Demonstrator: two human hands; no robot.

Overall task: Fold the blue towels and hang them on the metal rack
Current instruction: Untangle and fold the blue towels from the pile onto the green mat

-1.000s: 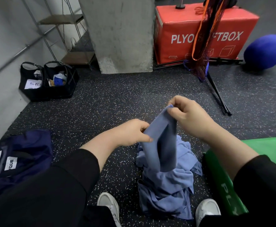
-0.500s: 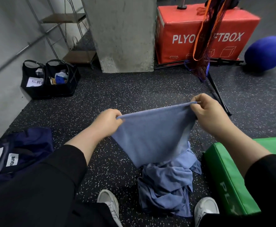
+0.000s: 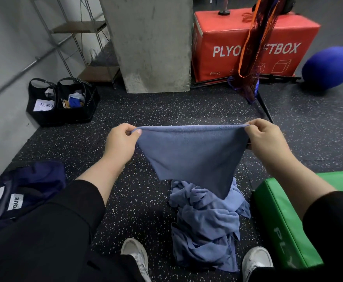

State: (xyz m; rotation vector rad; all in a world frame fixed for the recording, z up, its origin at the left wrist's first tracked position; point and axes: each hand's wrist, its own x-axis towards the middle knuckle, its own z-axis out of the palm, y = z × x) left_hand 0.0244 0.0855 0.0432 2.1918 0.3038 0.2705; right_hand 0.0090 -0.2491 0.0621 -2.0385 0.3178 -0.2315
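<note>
Blue towel (image 3: 191, 157), soft knit cloth, hangs taut between my hands in a tapering triangle: my left hand (image 3: 122, 143) and right hand (image 3: 266, 139) each pinch a top corner above the crumpled towel pile (image 3: 205, 226) on speckled rubber floor (image 3: 146, 110).

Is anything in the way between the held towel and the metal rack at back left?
Nothing visible blocks it. The left hand and right hand pinch the blue towel stretched above open floor. The metal rack stands back left beside the concrete pillar, with two black bags in front of it.
</note>
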